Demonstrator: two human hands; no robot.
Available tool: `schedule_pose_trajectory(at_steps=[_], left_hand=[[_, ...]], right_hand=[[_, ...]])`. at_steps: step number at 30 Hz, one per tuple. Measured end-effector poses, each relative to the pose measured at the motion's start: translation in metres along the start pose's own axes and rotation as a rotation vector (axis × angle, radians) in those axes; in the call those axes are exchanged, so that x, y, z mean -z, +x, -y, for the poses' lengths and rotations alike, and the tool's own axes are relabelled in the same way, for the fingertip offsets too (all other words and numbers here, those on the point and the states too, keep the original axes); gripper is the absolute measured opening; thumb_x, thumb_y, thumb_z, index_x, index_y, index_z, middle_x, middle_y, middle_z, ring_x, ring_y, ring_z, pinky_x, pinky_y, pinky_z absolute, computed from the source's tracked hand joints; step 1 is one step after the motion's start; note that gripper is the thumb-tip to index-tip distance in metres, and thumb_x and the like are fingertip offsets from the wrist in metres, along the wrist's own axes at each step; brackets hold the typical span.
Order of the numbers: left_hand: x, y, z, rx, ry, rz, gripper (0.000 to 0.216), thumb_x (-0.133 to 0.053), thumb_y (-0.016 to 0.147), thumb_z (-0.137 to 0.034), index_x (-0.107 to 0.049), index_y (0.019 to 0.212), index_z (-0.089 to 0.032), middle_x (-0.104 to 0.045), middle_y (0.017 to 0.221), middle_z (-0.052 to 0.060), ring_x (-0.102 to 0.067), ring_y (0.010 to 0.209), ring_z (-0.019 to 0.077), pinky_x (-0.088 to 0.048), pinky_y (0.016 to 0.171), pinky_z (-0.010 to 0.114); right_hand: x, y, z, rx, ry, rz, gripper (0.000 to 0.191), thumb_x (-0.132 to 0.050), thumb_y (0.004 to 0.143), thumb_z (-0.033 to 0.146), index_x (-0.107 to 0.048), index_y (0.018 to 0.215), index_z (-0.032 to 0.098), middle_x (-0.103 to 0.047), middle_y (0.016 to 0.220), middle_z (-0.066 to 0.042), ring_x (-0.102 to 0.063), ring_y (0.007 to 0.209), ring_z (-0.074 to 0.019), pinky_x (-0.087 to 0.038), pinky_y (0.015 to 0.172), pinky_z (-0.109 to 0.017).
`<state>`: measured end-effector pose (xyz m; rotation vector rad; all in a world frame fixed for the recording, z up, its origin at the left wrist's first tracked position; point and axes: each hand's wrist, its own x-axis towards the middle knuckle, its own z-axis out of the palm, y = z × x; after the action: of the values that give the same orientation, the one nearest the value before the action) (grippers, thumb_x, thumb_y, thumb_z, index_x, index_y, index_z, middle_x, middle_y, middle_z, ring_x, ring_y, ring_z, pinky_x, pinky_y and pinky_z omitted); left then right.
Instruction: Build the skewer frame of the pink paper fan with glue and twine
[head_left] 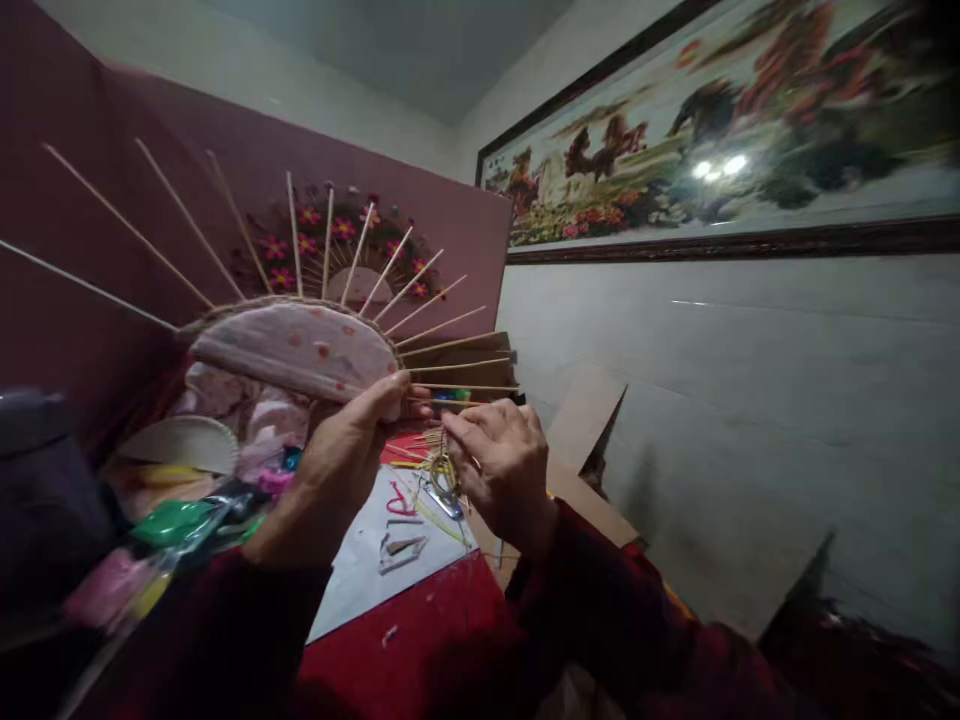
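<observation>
My left hand (337, 460) grips the right end of a half-round, cloth-covered panel (292, 345), its thumb on the front. The cloth is pale pink with reddish spots, and a braided edge runs along the curve. Thin wooden sticks (390, 270) fan outward from that edge. Beside the panel's right end, my right hand (499, 460) is closed with fingertips pinched near the lowest sticks. What lies between those fingertips is too small to make out. Below the hands are loose sticks (427, 437), a roll of tape (442, 472) and a blue-and-silver tool (442, 500).
A white sheet (352, 570) lies on the red tabletop (405, 630). At left are a white scalloped plate (180, 445) and coloured bags (172, 520). A finished-looking flowered fan (360, 285) stands against a pink panel (450, 220). Cardboard (589, 415) leans by the wall at right.
</observation>
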<state>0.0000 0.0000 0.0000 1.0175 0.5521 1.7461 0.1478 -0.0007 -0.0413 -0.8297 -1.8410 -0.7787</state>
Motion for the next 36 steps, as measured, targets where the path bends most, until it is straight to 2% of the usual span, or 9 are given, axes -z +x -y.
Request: schedule_pose_trajectory(at_steps=[5, 19, 24, 27, 31, 36], left_hand=[[0.0, 0.001, 0.007, 0.029, 0.038, -0.004, 0.012, -0.071, 0.064, -0.019, -0.064, 0.067, -0.009, -0.066, 0.059, 0.003, -0.061, 0.052, 0.014, -0.052, 0.055, 0.026], [0.0, -0.001, 0.011, 0.078, 0.083, 0.006, 0.015, -0.072, 0.062, -0.022, -0.064, 0.064, -0.009, -0.065, 0.057, 0.004, -0.062, 0.052, 0.0144, -0.051, 0.053, 0.025], [0.002, 0.0, 0.011, 0.072, 0.082, 0.017, 0.016, -0.071, 0.063, -0.022, -0.065, 0.068, -0.009, -0.066, 0.06, 0.005, -0.061, 0.052, 0.014, -0.05, 0.052, 0.024], [0.002, 0.001, 0.012, 0.081, 0.075, 0.01, 0.015, -0.07, 0.064, -0.022, -0.064, 0.067, -0.009, -0.066, 0.061, 0.005, -0.061, 0.052, 0.014, -0.05, 0.053, 0.024], [0.001, 0.0, 0.013, 0.072, 0.062, 0.002, 0.016, -0.07, 0.064, -0.023, -0.064, 0.067, -0.008, -0.066, 0.06, 0.006, -0.062, 0.054, 0.0151, -0.051, 0.055, 0.026], [0.002, 0.001, 0.013, 0.116, 0.059, 0.014, 0.016, -0.069, 0.065, -0.023, -0.065, 0.07, -0.008, -0.067, 0.063, 0.005, -0.06, 0.053, 0.013, -0.05, 0.056, 0.025]], right_hand=[[-0.002, -0.004, -0.009, 0.038, 0.048, 0.005, 0.017, -0.056, 0.082, 0.02, -0.067, 0.096, 0.02, -0.068, 0.085, -0.002, -0.05, 0.08, -0.0175, -0.031, 0.075, -0.036], [-0.002, -0.009, -0.009, -0.017, 0.097, 0.011, 0.013, -0.057, 0.079, 0.018, -0.068, 0.088, 0.018, -0.069, 0.079, -0.002, -0.051, 0.076, -0.0179, -0.032, 0.073, -0.036], [0.003, -0.004, -0.009, -0.113, 0.21, 0.097, 0.012, -0.058, 0.078, 0.018, -0.069, 0.083, 0.021, -0.068, 0.075, -0.001, -0.053, 0.074, -0.0165, -0.032, 0.073, -0.033], [0.008, 0.0, -0.01, -0.106, 0.259, 0.167, 0.014, -0.058, 0.08, 0.02, -0.069, 0.089, 0.021, -0.07, 0.08, -0.001, -0.055, 0.077, -0.0167, -0.033, 0.073, -0.032], [0.012, 0.001, -0.011, -0.124, 0.254, 0.175, 0.012, -0.058, 0.081, 0.024, -0.069, 0.087, 0.022, -0.069, 0.078, -0.001, -0.056, 0.077, -0.0161, -0.033, 0.073, -0.032], [0.01, -0.001, -0.008, -0.179, 0.31, 0.201, 0.016, -0.054, 0.08, 0.016, -0.066, 0.089, 0.021, -0.068, 0.079, 0.0, -0.056, 0.069, -0.0123, -0.035, 0.068, -0.027]])
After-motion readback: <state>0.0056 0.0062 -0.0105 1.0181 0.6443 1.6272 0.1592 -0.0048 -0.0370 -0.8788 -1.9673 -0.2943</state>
